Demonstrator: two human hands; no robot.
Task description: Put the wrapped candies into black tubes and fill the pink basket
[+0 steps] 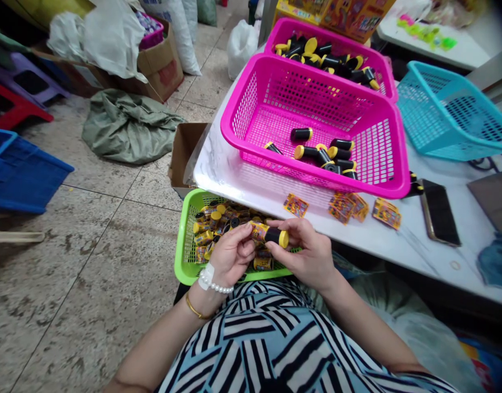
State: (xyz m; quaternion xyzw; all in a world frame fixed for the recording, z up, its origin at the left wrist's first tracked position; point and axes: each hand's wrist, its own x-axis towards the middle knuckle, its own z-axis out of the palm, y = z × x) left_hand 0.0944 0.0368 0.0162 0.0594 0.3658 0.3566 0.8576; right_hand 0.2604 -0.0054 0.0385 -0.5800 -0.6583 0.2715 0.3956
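Over the green basket, both hands meet on a small black cylinder with a yellow cap. It lies on its side, cap toward the right. A colourful printed label surrounds its left part; how far it reaches is partly hidden by fingers. My left hand pinches the label end between thumb and fingers. My right hand grips the black capped end, thumb below and fingers above. Beneath the hands, the green basket holds many labelled yellow-capped cylinders. Loose flat printed labels lie on the table just beyond my right hand.
On the white table, a pink basket holds several unlabelled black cylinders. Behind it stands a fuller pink basket. A blue basket and a phone are at right. A cardboard box sits by the table's left edge.
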